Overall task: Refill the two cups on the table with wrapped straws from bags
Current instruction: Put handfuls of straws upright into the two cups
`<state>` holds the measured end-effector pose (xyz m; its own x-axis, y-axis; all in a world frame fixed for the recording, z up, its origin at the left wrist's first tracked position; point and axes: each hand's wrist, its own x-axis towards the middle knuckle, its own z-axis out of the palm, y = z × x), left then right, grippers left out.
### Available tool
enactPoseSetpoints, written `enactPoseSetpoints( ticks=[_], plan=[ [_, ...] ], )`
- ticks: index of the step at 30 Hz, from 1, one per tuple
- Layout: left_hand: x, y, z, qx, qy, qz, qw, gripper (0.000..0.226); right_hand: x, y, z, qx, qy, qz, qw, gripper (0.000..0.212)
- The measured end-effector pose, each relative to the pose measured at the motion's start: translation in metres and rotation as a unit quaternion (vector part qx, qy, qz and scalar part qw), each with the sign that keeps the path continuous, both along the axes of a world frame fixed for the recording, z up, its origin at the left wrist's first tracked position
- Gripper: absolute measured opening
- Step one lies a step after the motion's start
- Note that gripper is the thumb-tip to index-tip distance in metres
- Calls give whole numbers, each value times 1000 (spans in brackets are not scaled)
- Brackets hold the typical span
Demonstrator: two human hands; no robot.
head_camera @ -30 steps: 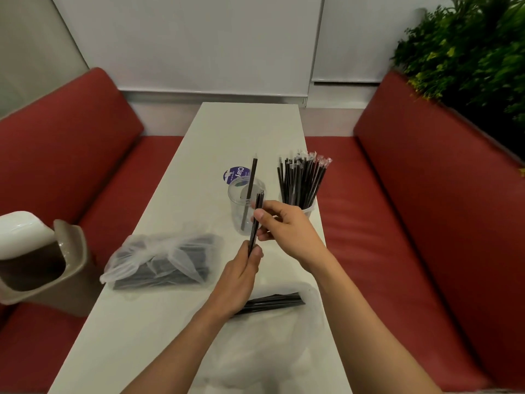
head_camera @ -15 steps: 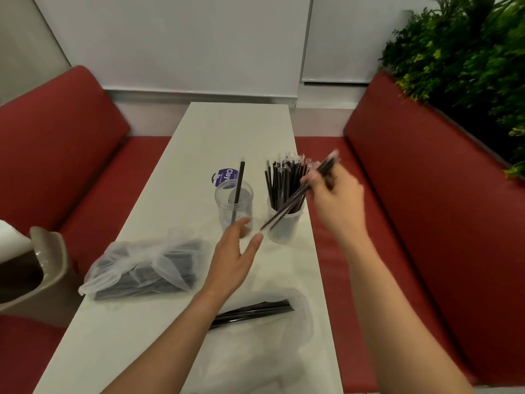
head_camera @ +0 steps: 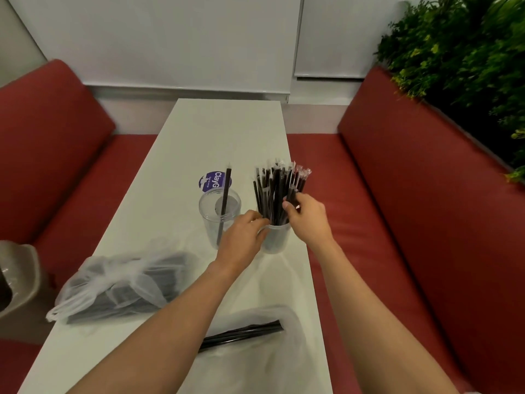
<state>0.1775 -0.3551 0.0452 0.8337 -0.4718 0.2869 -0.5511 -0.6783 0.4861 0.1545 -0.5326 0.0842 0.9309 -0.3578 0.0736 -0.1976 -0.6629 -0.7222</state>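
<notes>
Straw bag (head_camera: 113, 282) lay on table (head_camera: 227, 129), lower left; single-straw cup (head_camera: 211, 214) stood at centre frame. L hand (head_camera: 241, 240) curled fingers round full cup (head_camera: 277, 240), just right of centre. R hand (head_camera: 308, 218) pinched wrapped straws (head_camera: 279, 191) standing in that cup.

A second ago both hands held one wrapped straw (head_camera: 291, 191) upright in front of the nearly empty cup (head_camera: 211, 220). The right hand (head_camera: 308, 220) then swung it out over the table's right edge. It has now brought it down into the bundle of straws (head_camera: 270, 191) in the full cup (head_camera: 277, 241), fingertips pinching it. The left hand (head_camera: 241, 240), open in mid-air half a second ago, has moved to that cup's rim with curled fingers; whether it grips is hidden.
</notes>
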Motion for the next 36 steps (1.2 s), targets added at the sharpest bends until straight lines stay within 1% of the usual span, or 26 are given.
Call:
enactPoseSetpoints(
  ticks=[3,4,6,8,10,16,20,22,24,25,26,28,30,32,33,34,36],
  plan=[
    [5,-1,-2,-4,-23,-3,1000,21,6,2,-6,-11,-12,-35,999,30],
    [6,-1,-3,-4,-25,-1,1000,20,7,3,-6,-8,-19,-44,999,28],
    [7,-1,-3,-3,-22,2,1000,21,5,4,-6,38,-31,-62,997,19],
    [7,-2,-4,-8,-22,1,1000,21,1,6,-6,81,-43,-66,994,33],
    [6,-1,-5,-17,-21,3,1000,20,-4,7,-10,93,-67,-72,991,41],
    [-7,8,-6,-48,3,11,999,27,-34,10,-13,101,-121,-98,983,33],
    [-33,31,-3,-84,17,48,995,24,-67,22,-15,89,-143,-92,981,23],
    [-50,51,-6,-84,25,58,994,22,-88,38,-19,87,-152,-63,983,20],
    [-70,73,-9,-52,36,43,997,20,-113,60,-25,87,-149,-4,985,14],
    [-81,85,-11,-29,39,33,998,20,-125,70,-29,87,-131,39,987,12],
    [-94,97,-14,-11,39,25,999,20,-138,80,-35,90,-93,92,987,10],
    [-123,121,-22,11,35,22,999,23,-157,92,-53,77,30,205,975,11],
    [-151,143,-37,61,21,29,997,31,-171,96,-72,15,147,290,946,20],
    [-169,164,-58,145,34,32,988,41,-176,95,-87,-63,186,306,931,35],
    [-175,175,-67,179,70,48,980,56,-177,97,-90,-85,188,297,933,42],
    [-175,182,-72,197,112,60,972,77,-175,96,-90,-100,179,277,939,46],
    [-173,194,-76,217,179,71,957,114,-170,96,-91,-133,156,252,946,46]
  ],
)
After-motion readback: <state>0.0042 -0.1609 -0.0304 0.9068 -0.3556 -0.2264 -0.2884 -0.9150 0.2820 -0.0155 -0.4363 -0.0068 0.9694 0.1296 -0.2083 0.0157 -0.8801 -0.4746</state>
